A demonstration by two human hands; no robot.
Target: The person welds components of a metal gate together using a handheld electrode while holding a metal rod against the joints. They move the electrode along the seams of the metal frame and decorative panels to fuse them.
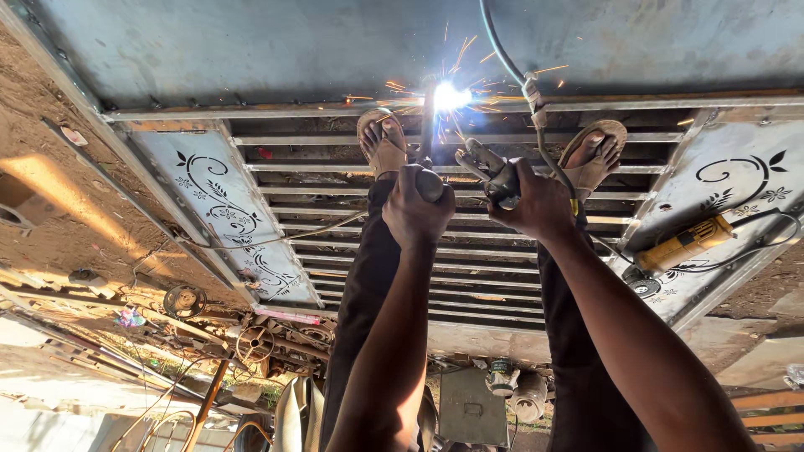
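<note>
1. Room: hands work over a metal gate (pixel 469 276) lying flat; slatted mid section between two decorated panels, feet in sandals on the slats. Dirt ground at far left edge, scrap clutter along the frame's lower edge.
2. No pkgs or signs; left panel (pixel 226 209) pale w/ black floral cut-outs, right panel the same.
3. Left hand (pixel 416 205) fisted tight round a metal rod (pixel 428 125), tip at the bright weld arc (pixel 450 96), sparks flying.
4. Right hand (pixel 536 201) clamped on electrode holder (pixel 490 167), cable (pixel 502 50) running up.
5. Yellow angle grinder (pixel 682 245) lies on right panel, well apart.
</note>
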